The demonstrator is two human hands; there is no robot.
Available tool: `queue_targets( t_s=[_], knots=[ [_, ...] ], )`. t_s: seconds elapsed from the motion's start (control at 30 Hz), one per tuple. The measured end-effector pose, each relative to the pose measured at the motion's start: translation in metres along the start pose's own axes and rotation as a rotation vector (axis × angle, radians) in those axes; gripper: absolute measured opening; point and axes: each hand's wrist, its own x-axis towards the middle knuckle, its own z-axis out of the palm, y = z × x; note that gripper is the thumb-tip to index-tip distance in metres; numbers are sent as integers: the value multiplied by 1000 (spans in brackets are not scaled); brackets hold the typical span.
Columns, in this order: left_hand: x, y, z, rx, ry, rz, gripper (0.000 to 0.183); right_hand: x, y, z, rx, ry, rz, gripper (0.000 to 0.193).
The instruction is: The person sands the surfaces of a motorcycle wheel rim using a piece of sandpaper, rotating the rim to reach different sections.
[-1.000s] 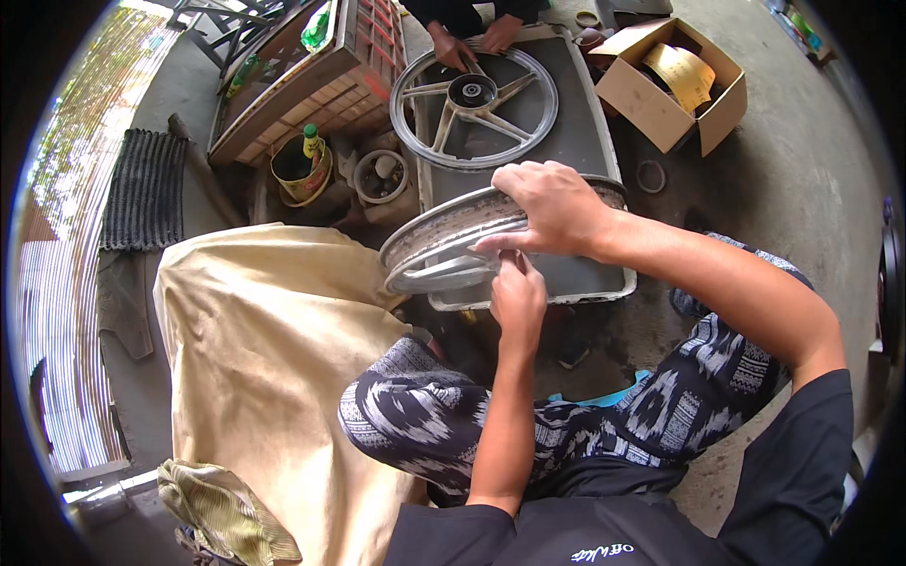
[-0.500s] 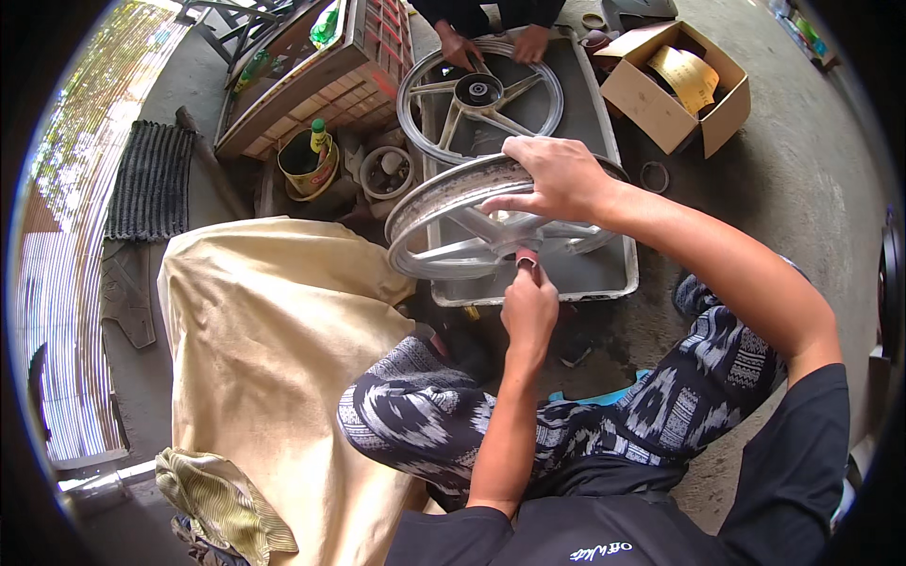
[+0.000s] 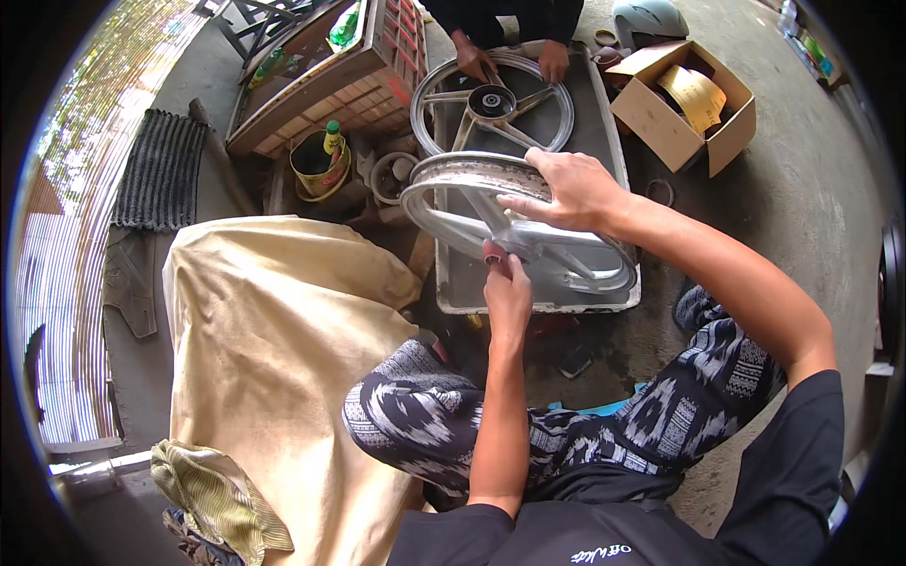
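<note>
A silver spoked motorcycle wheel (image 3: 462, 170) is held tilted above a shallow grey tray (image 3: 455, 288). My right hand (image 3: 578, 189) grips its upper rim, thumb inside and fingers over the outer edge. The outer rim surface looks brown and worn. Near the hub, my left hand (image 3: 508, 291) pinches a curled reddish-brown piece (image 3: 494, 253), which looks like sandpaper, against a spoke. Across the tray, another person's hands (image 3: 475, 61) hold a second spoked wheel (image 3: 491, 102) with a dark hub.
A cardboard box (image 3: 661, 118) with a yellow sandpaper roll (image 3: 696, 97) stands at the far right, beside a grey helmet (image 3: 651, 21). A bucket (image 3: 319, 168) with a green-capped bottle sits left of the tray, near a wooden crate (image 3: 326, 90). Beige cloth (image 3: 274, 321) drapes at the left.
The wheel has tipped, its right side dropping lower and more of its spokes showing. My left hand has shifted left with the reddish piece. The view has moved slightly.
</note>
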Motion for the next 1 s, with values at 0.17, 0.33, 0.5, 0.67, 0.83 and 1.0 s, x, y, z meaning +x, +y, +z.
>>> queue_targets(
  t_s=[0.17,0.33,0.5,0.67,0.83,1.0],
  knots=[
    [16,-3,22,-10,-7,-48,43,-8,-3,6,69,-69,17,74],
    [26,-4,26,88,6,-30,42,-12,-2,19,223,71,-1,68],
    [5,17,29,237,19,-75,42,-18,0,15,296,60,-1,63],
    [-11,12,37,326,29,-40,45,-17,-6,23,298,81,-4,59],
    [16,9,25,388,103,-165,53,-20,-25,25,279,31,-14,58],
    [-13,-19,34,391,99,-79,47,-21,-39,28,239,2,-18,58]
  ],
)
